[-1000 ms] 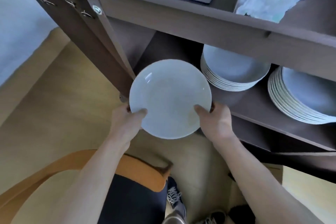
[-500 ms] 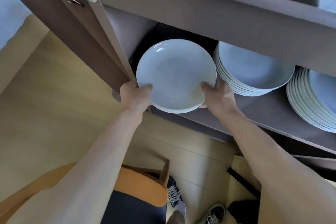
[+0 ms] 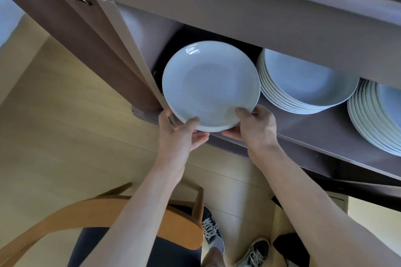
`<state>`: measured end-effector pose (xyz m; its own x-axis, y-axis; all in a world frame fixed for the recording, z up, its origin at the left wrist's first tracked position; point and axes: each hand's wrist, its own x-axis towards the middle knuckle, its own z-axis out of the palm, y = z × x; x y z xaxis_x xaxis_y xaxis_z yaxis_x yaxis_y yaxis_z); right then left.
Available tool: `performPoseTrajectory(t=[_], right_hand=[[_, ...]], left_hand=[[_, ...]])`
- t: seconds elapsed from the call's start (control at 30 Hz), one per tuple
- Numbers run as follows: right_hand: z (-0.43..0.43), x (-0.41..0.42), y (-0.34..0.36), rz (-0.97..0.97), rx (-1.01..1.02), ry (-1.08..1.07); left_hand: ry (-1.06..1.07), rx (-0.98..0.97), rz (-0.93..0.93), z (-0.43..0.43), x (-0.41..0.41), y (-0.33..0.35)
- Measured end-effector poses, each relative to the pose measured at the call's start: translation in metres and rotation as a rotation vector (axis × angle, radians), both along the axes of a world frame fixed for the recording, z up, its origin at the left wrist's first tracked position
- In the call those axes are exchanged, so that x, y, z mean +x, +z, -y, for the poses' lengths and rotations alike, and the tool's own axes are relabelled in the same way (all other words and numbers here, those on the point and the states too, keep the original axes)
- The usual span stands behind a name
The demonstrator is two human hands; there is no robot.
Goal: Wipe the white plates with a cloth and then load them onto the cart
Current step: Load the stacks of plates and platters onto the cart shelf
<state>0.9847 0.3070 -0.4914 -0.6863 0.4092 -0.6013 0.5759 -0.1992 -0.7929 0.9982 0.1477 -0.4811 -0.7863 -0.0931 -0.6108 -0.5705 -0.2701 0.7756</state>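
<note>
A white plate (image 3: 209, 84) lies at the left end of the brown cart's lower shelf (image 3: 321, 134), apparently on top of another plate. My left hand (image 3: 181, 130) holds its near-left rim, thumb on top and fingers underneath. My right hand (image 3: 255, 124) holds the near-right rim the same way. To the right stands a stack of several white plates (image 3: 303, 84), and a second stack (image 3: 377, 115) sits at the far right of the shelf. No cloth is in view.
The cart's upright post (image 3: 121, 34) and side panel rise just left of the plate. The top shelf's front rail (image 3: 260, 13) overhangs the plates. A wooden chair with a dark seat (image 3: 138, 223) is below my arms, and my feet stand on the light wood floor.
Both hands carried the plate forward and deeper into the lower shelf, then slid along its rim toward the near edge. The view tilted down, so the top shelf's cloth is out of sight.
</note>
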Motion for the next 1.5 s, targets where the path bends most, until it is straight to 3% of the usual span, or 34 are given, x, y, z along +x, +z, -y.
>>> performPoseTrajectory(t=[0.2, 0.6, 0.7, 0.83, 1.0, 1.13, 1.23, 1.5], right_hand=[[0.010, -0.031, -0.004, -0.096, 0.039, -0.060], [0.022, -0.090, -0.009, -0.172, -0.206, -0.267], [0.015, -0.088, -0.010, -0.164, -0.154, -0.163], [-0.005, -0.063, -0.009, -0.130, 0.030, 0.024], [-0.043, 0.032, -0.012, -0.232, 0.569, 0.420], [-0.096, 0.135, -0.027, -0.196, 0.730, 0.587], [-0.148, 0.223, -0.049, -0.033, 0.732, 0.552], [-0.257, 0.469, -0.068, 0.406, 0.633, 0.184]], left_hand=[[-0.082, -0.055, -0.151, -0.007, -0.031, 0.005], [-0.128, -0.199, -0.245, -0.022, -0.085, -0.003], [-0.208, -0.209, -0.255, -0.016, -0.080, -0.009], [-0.287, -0.438, -0.264, -0.012, -0.056, -0.013], [-0.479, -0.631, -0.314, -0.034, 0.015, -0.018], [-0.736, -0.670, -0.353, -0.079, 0.082, -0.029], [-0.946, -0.655, -0.363, -0.126, 0.133, -0.043], [-1.651, -0.611, -0.322, -0.273, 0.289, -0.086]])
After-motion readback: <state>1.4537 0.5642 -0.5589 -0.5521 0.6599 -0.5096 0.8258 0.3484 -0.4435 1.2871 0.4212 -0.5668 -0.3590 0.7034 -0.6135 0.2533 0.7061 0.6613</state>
